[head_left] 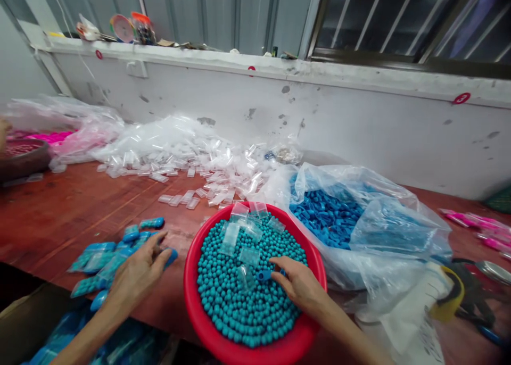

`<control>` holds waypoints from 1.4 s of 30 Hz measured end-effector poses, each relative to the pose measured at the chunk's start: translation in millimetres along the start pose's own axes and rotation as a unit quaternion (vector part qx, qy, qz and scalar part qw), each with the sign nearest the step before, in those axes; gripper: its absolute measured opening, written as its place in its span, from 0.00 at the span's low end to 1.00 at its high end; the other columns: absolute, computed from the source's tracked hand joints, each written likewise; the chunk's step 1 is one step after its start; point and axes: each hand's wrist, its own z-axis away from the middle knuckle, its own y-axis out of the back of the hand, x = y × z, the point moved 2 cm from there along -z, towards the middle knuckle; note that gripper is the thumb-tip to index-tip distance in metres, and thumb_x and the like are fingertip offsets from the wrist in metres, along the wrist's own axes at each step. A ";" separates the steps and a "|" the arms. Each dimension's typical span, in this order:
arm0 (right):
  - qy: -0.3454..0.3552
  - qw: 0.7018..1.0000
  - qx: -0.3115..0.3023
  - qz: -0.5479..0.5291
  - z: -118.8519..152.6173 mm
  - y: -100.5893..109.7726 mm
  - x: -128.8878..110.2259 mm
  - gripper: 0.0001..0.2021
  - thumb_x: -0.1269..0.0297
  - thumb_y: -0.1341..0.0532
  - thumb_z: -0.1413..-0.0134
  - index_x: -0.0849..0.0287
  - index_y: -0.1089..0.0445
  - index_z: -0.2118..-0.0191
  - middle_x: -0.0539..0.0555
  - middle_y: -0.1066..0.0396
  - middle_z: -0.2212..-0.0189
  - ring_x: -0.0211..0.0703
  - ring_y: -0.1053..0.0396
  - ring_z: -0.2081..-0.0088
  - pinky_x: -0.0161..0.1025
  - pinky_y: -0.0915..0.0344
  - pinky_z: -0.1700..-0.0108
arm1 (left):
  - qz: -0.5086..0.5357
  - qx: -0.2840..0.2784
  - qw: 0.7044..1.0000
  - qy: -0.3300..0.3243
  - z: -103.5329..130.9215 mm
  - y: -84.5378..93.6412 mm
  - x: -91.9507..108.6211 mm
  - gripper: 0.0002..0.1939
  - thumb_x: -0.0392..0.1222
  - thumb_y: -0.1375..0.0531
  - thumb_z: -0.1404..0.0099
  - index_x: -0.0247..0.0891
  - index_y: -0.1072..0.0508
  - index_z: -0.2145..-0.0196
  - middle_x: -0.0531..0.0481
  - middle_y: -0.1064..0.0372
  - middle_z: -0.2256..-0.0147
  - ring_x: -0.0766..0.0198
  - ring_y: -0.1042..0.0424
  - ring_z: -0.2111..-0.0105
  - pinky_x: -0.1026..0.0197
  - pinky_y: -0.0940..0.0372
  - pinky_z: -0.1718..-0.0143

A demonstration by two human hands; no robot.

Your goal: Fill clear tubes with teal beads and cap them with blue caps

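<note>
My left hand [138,269] is at the table's left side, fingers curled with the thumb against a blue-capped piece [171,256]; only its blue end shows past the thumb. Beside and under that hand lie several clear cases [99,259] filled with teal beads and closed with blue caps. Over the red basin [191,280], my right hand [297,282] pinches a small blue cap [264,275] between thumb and fingers. Teal beads [239,317] fill the basin, and several clear plastic cases [230,238] rest on top of them.
A heap of clear cases [179,141] lies along the wall. Right of the basin, a plastic bag [391,221] holds blue caps [329,216]. Pink pieces [479,226] and yellow-handled tape [449,296] are at right. Another person's hand [3,133] is by a brown bowl [27,160].
</note>
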 end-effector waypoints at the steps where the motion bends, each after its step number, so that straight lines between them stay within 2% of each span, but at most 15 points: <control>1: 0.000 1.000 -0.009 0.027 -2.1 -0.2 -1.4 0.13 0.65 0.47 0.45 0.58 0.35 0.54 0.54 0.30 0.61 0.44 0.33 0.59 0.37 0.39 0.57 | -0.027 0.017 0.999 -0.012 -0.7 0.3 -0.3 0.22 0.49 0.52 0.41 0.35 0.35 0.54 0.43 0.30 0.63 0.52 0.30 0.64 0.53 0.36 0.63; 4: -0.009 0.992 -0.038 0.118 -8.2 1.0 -4.9 0.10 0.67 0.48 0.45 0.58 0.33 0.58 0.54 0.30 0.63 0.45 0.33 0.59 0.37 0.39 0.58 | -0.021 0.042 0.993 -0.107 5.5 -8.6 27.2 0.19 0.44 0.56 0.38 0.34 0.35 0.54 0.41 0.33 0.57 0.55 0.33 0.58 0.54 0.39 0.57; 5: -0.013 0.989 -0.045 0.142 -9.8 2.1 -5.1 0.10 0.67 0.48 0.45 0.58 0.34 0.58 0.54 0.31 0.64 0.45 0.33 0.60 0.37 0.39 0.59 | -0.011 0.018 0.989 -0.147 10.0 -15.7 42.8 0.17 0.42 0.56 0.38 0.36 0.34 0.56 0.43 0.32 0.58 0.57 0.33 0.59 0.56 0.39 0.57; 7: -0.020 0.982 -0.054 0.182 -12.1 4.4 -4.8 0.10 0.68 0.48 0.45 0.58 0.35 0.57 0.54 0.32 0.63 0.44 0.33 0.60 0.37 0.38 0.61 | -0.035 -0.088 0.972 -0.217 21.0 -36.5 76.0 0.15 0.38 0.56 0.37 0.38 0.33 0.58 0.45 0.30 0.63 0.58 0.32 0.62 0.57 0.37 0.60; 9: -0.015 0.973 -0.068 0.221 -13.2 4.6 -4.8 0.11 0.68 0.46 0.46 0.57 0.36 0.56 0.54 0.33 0.62 0.45 0.33 0.60 0.36 0.38 0.64 | -0.082 -0.179 0.939 -0.282 32.1 -60.8 104.7 0.17 0.34 0.55 0.38 0.40 0.35 0.54 0.44 0.32 0.61 0.55 0.34 0.58 0.54 0.39 0.60; 11: 0.000 0.961 -0.083 0.263 -13.6 2.3 -5.9 0.12 0.68 0.43 0.49 0.56 0.36 0.56 0.54 0.34 0.61 0.46 0.33 0.61 0.36 0.38 0.66 | -0.088 -0.214 0.916 -0.327 38.1 -82.7 124.8 0.20 0.32 0.55 0.39 0.39 0.41 0.49 0.41 0.39 0.51 0.51 0.41 0.50 0.50 0.43 0.54; 13: 0.010 0.952 -0.094 0.292 -13.6 0.5 -6.6 0.13 0.67 0.41 0.51 0.55 0.36 0.57 0.53 0.34 0.61 0.46 0.33 0.62 0.36 0.38 0.67 | -0.087 -0.257 0.899 -0.344 37.0 -100.7 135.9 0.19 0.30 0.55 0.40 0.35 0.40 0.51 0.39 0.41 0.50 0.49 0.45 0.48 0.49 0.46 0.52; 17: -0.057 0.953 -0.086 0.286 -10.8 11.4 -1.3 0.11 0.64 0.42 0.50 0.56 0.36 0.58 0.55 0.34 0.61 0.45 0.32 0.62 0.35 0.40 0.67 | -0.098 -0.308 0.892 -0.317 20.4 -116.8 141.6 0.13 0.30 0.54 0.41 0.31 0.34 0.61 0.36 0.35 0.61 0.50 0.37 0.57 0.50 0.42 0.59; 21: -0.109 0.957 -0.090 0.254 -6.3 21.8 5.2 0.12 0.59 0.48 0.44 0.58 0.35 0.58 0.57 0.28 0.67 0.48 0.31 0.62 0.37 0.40 0.65 | -0.112 -0.319 0.899 -0.280 7.9 -118.0 138.2 0.13 0.32 0.49 0.44 0.32 0.35 0.59 0.37 0.34 0.61 0.49 0.36 0.59 0.51 0.41 0.60; 27: -0.101 0.965 -0.101 0.220 -19.3 -11.0 0.1 0.17 0.53 0.50 0.44 0.59 0.30 0.66 0.58 0.27 0.67 0.49 0.30 0.63 0.39 0.39 0.66 | -0.112 -0.344 0.902 -0.237 7.8 -118.4 134.9 0.18 0.35 0.45 0.50 0.33 0.36 0.59 0.38 0.31 0.63 0.48 0.32 0.62 0.53 0.39 0.64; 31: -0.085 0.971 -0.095 0.202 -25.4 -18.8 -0.7 0.09 0.63 0.45 0.48 0.60 0.31 0.65 0.58 0.27 0.68 0.48 0.30 0.64 0.37 0.39 0.66 | -0.091 -0.353 0.907 -0.212 15.4 -116.3 135.9 0.21 0.33 0.45 0.51 0.35 0.38 0.56 0.40 0.30 0.63 0.50 0.31 0.61 0.55 0.39 0.64; 34: -0.066 0.977 -0.082 0.183 -22.8 -7.3 4.4 0.09 0.68 0.44 0.50 0.60 0.34 0.61 0.56 0.28 0.66 0.45 0.31 0.62 0.35 0.40 0.65 | -0.061 -0.369 0.909 -0.187 19.0 -118.9 139.3 0.21 0.31 0.46 0.50 0.36 0.39 0.55 0.41 0.30 0.62 0.52 0.32 0.59 0.56 0.40 0.62; 37: -0.065 0.982 -0.039 0.171 -22.5 10.7 12.3 0.10 0.66 0.49 0.44 0.59 0.38 0.57 0.53 0.30 0.62 0.40 0.33 0.59 0.32 0.40 0.62 | -0.026 -0.392 0.907 -0.153 18.5 -127.9 145.5 0.18 0.30 0.45 0.49 0.36 0.36 0.58 0.42 0.30 0.62 0.53 0.33 0.58 0.55 0.40 0.60; 40: -0.078 0.980 0.005 0.181 -24.9 24.1 19.3 0.12 0.66 0.57 0.39 0.60 0.41 0.56 0.53 0.32 0.61 0.37 0.34 0.59 0.31 0.41 0.61 | 0.011 -0.422 0.900 -0.109 18.6 -141.0 154.2 0.12 0.35 0.41 0.47 0.34 0.33 0.62 0.44 0.31 0.62 0.55 0.33 0.59 0.53 0.40 0.59; 42: -0.087 0.975 0.017 0.202 -24.5 27.3 21.9 0.11 0.69 0.56 0.40 0.61 0.40 0.58 0.55 0.33 0.62 0.39 0.34 0.60 0.33 0.42 0.62 | 0.041 -0.435 0.897 -0.074 20.4 -150.3 160.7 0.10 0.40 0.42 0.43 0.33 0.32 0.63 0.47 0.33 0.62 0.59 0.34 0.59 0.52 0.39 0.58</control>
